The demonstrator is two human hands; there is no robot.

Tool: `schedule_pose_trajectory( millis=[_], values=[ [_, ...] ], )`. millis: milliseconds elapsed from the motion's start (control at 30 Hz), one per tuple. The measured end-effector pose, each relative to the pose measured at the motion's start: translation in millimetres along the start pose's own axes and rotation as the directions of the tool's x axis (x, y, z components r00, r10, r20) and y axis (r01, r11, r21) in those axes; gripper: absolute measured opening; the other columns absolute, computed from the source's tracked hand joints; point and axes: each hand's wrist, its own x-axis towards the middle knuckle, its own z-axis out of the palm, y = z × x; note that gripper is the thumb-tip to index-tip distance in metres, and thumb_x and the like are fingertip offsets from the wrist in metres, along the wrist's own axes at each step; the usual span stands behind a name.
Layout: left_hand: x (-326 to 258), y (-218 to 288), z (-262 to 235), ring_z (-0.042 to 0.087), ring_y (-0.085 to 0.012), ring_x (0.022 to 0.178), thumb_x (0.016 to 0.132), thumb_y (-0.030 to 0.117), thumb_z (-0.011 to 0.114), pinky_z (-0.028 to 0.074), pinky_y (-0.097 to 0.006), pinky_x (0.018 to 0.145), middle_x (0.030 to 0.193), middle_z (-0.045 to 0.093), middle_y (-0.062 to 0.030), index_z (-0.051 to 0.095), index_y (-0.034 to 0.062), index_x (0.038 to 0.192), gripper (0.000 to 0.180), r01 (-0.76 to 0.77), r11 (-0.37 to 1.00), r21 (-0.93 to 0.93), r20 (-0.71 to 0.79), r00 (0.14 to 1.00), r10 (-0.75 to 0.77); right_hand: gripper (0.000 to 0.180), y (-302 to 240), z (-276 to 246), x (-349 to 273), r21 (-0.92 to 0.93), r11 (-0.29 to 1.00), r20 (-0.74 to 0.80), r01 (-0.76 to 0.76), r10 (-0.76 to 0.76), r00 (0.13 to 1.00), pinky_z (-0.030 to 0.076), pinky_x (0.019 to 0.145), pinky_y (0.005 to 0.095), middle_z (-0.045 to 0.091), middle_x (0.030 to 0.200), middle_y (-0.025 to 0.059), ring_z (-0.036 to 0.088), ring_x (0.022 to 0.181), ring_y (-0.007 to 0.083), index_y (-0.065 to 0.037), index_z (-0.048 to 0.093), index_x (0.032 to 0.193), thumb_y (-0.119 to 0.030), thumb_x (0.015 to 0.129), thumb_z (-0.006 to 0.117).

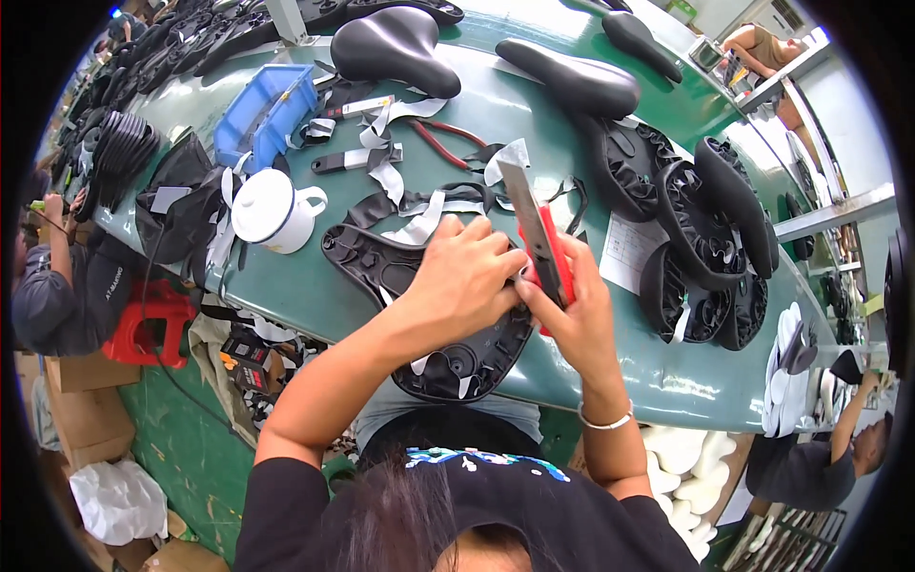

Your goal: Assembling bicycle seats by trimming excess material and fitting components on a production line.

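Saddle shell [434,315], black moulded plastic turned underside up, lies on the green table [610,372] right under your two hands, its ribbed hollow and round sockets showing below your wrists. Your right hand [572,310] is clenched around a red-handled utility knife [541,243], the long grey blade pointing up and away from the grip. Your left hand [467,276] is closed beside it, fingertips pinching something small at the knife handle; what it pinches, you cannot tell from the head view. White strips of tape [419,229] cling to the shell just beyond your left knuckles, so taping looks partly done, trimming seemingly under way. Farther out past the blade sit a white enamel mug [272,212], a blue bin [262,114], red-handled pliers [443,143], and glossy padded saddles [396,48]. Right of your grip, more ribbed shells [705,257] are stacked.
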Motion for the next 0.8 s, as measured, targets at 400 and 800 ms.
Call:
schedule_pose_trajectory(
  millis=[400,800],
  values=[
    [11.1,-21.5,0.9,0.046,-0.0084,0.054,0.087,0.029,0.06,0.035,-0.027,0.048,0.056,0.05,-0.0005,0.055,0.0035,0.061,0.037,0.528,0.355,-0.772,0.265,0.774,-0.574,0.058,19.8,-35.9,-50.2,-0.772,0.575,0.254,0.27,-0.11,0.961,0.04,0.047,0.0372,0.051,0.06,0.0076,0.051,0.049,0.026,-0.018,0.049,0.136,-0.013,0.081,0.068],
    [9.4,-33.4,-4.0,0.066,-0.0298,0.083,0.095,0.051,0.046,0.049,-0.035,0.072,0.092,0.066,-0.0188,0.051,0.0006,0.113,0.054,0.673,0.691,-0.263,0.163,0.737,-0.656,0.053,5.3,-37.7,-54.3,-0.85,0.486,0.168,0.202,-0.113,0.979,0.04,0.047,0.0384,0.053,0.07,0.0065,0.053,0.052,0.0252,-0.021,0.051,0.133,-0.013,0.082,0.063]
  ],
)
